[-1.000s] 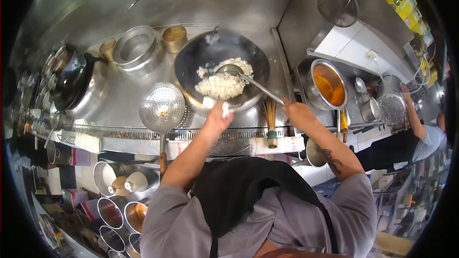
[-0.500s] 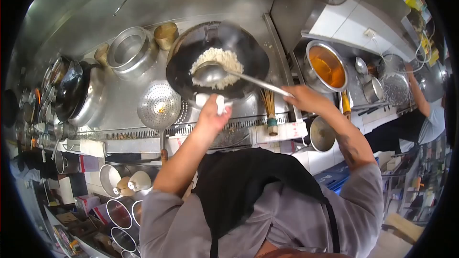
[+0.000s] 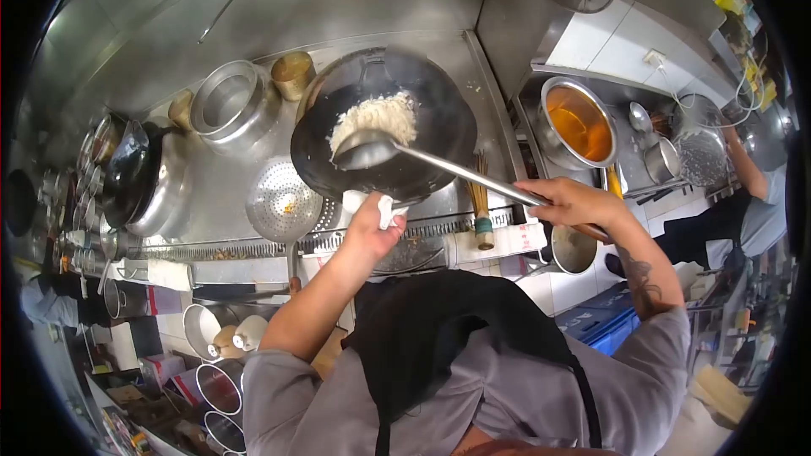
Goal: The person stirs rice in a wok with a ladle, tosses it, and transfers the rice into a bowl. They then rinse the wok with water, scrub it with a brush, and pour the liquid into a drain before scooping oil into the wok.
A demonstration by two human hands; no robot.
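A large dark wok (image 3: pixel 435 118) stands on the stove, with a pile of white, rice-like food (image 3: pixel 378 116) in it. My left hand (image 3: pixel 373 224) is closed round a white cloth (image 3: pixel 386 209) at the wok's near rim. On the right, my right hand (image 3: pixel 568 204) grips the long handle of a metal ladle (image 3: pixel 365 152). The ladle's bowl rests against the near side of the food inside the wok.
Left of the wok are a perforated skimmer (image 3: pixel 284 200), metal pots (image 3: pixel 228 101) and a brass-coloured cup (image 3: pixel 293 74). A bamboo brush (image 3: pixel 482 215) lies near the front edge. Rightward are a bowl of orange liquid (image 3: pixel 579 123) and another person's arm (image 3: pixel 743 156).
My right hand has moved right and down, and more of the ladle handle shows. The ladle's bowl has shifted toward the near left, and the food lies more to the far side.
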